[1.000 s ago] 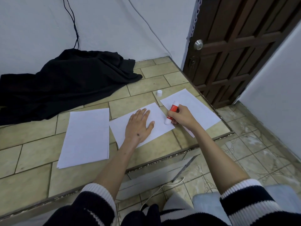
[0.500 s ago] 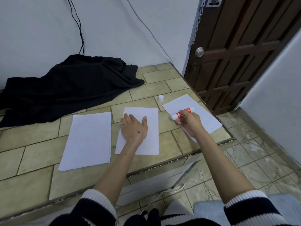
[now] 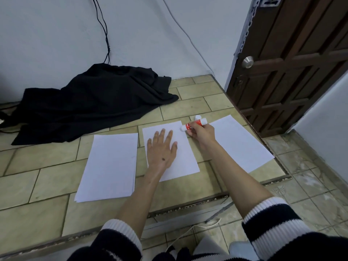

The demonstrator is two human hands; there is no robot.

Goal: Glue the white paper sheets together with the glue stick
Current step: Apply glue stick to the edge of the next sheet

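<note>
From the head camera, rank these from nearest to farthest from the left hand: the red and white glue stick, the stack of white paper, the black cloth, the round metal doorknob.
1. Red and white glue stick, just right of the left hand, in the right hand.
2. Stack of white paper, to its left.
3. Black cloth, far left by the wall.
4. Round metal doorknob, upper right on the door.

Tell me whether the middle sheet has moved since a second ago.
Yes. The middle sheet under the left hand has turned from slanted to roughly parallel with the paper stack.

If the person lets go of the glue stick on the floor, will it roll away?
Probably a little: the glue stick is a round tube, held sideways by the right hand. It looks small and light. The tile floor seems flat, so it shouldn't roll far.
</note>
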